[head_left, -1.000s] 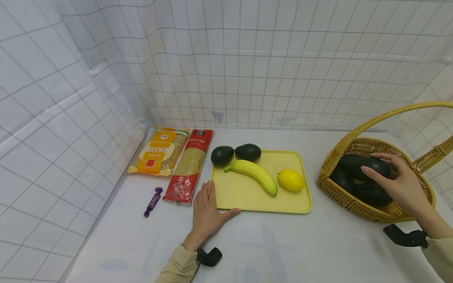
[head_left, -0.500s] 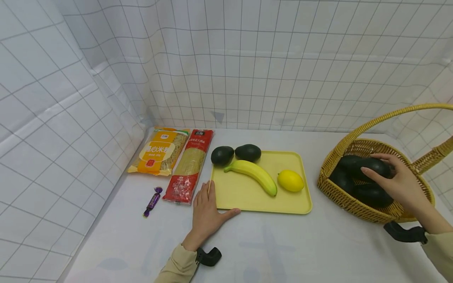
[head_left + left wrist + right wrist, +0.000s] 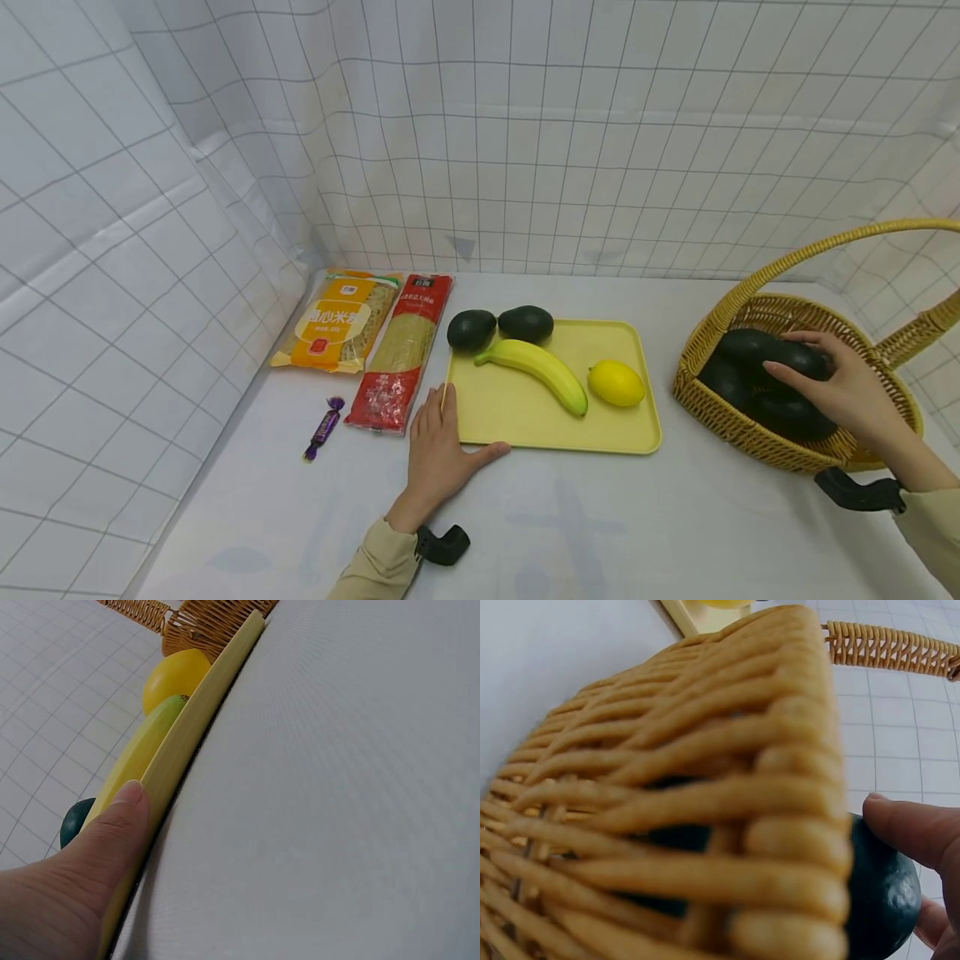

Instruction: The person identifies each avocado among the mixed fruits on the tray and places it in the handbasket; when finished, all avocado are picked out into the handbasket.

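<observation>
Right hand (image 3: pixel 857 397): thumb and fingers are curled round a dark green fruit (image 3: pixel 799 357), which is inside the wicker basket (image 3: pixel 735 429), to the right of the tray's right edge. Further dark fruits (image 3: pixel 787 414) lie beside and below it; their exact count cannot be told. Left hand (image 3: pixel 438 454): fingers extended along the left edge of the yellow tray (image 3: pixel 555 441), thumb on the near edge, spanning the near left corner.

Progress, as judged: the tray is part-loaded. Present are two avocados (image 3: pixel 527 324) at the far left corner and far edge, a banana (image 3: pixel 534 367) and a lemon (image 3: pixel 617 383) near the right edge. The held fruit has not yet cleared the basket; whether it is being lifted or placed cannot be told. Two noodle packets (image 3: pixel 400 354) near the desk's (image 3: pixel 712 525) far left corner and a wrapped candy (image 3: pixel 324 429) appear untouched.
</observation>
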{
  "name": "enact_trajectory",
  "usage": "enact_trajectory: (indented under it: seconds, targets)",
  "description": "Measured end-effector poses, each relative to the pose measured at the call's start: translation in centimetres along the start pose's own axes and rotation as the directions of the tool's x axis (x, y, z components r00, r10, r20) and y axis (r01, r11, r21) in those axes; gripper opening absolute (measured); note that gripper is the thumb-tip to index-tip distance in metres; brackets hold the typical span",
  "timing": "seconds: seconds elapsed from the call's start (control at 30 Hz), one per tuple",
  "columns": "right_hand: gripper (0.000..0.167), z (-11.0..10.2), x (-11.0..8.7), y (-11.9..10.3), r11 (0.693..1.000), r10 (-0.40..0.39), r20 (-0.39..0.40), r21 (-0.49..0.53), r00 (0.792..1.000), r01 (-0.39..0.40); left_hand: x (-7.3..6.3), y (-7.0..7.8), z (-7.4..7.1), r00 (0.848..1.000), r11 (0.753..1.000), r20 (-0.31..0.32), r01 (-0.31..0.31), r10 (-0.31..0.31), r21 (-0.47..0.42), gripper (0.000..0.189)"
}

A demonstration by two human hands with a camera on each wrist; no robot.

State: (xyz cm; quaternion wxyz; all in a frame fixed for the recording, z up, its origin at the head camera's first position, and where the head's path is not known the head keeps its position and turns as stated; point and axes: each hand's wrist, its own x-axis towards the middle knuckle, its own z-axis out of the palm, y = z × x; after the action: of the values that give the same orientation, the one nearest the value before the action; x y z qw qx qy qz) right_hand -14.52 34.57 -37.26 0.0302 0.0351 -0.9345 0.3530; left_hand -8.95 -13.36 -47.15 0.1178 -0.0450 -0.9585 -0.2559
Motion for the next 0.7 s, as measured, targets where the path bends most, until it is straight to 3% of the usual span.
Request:
enact_trajectory:
  seconds: [0.37, 0.7]
  targets:
    - [0.07, 0.0, 0.3, 0.7, 0.99, 0.04, 0.055, -0.14, 0.998, -0.032, 0.0, 0.2, -0.2, 0.999, 1.0, 0.03, 0.016, -0.016, 0.002, 0.115]
    - [0.073, -0.3, 0.0, 2.0, 0.987, 0.091, 0.141, -0.142, 0.986, -0.071, 0.0, 0.1, -0.1, 1.0, 1.0, 0.014, 0.007, -0.007, 0.001, 0.116]
